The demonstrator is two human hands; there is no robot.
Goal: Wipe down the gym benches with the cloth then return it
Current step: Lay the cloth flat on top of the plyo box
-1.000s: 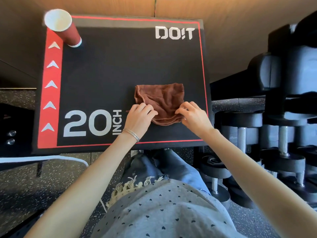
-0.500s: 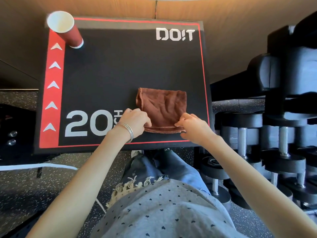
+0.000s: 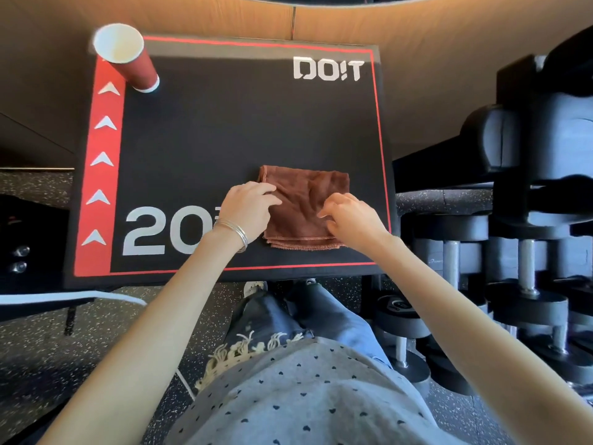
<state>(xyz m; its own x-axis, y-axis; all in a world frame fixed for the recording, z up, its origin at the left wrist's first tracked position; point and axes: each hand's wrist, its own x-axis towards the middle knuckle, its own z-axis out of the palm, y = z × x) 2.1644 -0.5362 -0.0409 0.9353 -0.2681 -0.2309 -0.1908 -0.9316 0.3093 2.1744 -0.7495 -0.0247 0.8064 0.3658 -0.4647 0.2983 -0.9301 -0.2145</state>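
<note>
A brown cloth lies folded in layers on the near right part of a black padded box marked "20 INCH" and "DO!T". My left hand, with bangles at the wrist, rests on the cloth's left side with its fingers laid flat over the fabric. On the cloth's right side is my right hand; its fingers are loosely bent and the fingertips touch the top layer. The cloth's near edge shows several stacked hems.
A red paper cup stands at the box's far left corner. A rack of black dumbbells fills the right side. Speckled rubber floor lies below, and a tan wall is behind the box.
Both hands pulled the cloth's near edge toward me into a neater fold, then let go of the corners and moved up onto its top surface.
</note>
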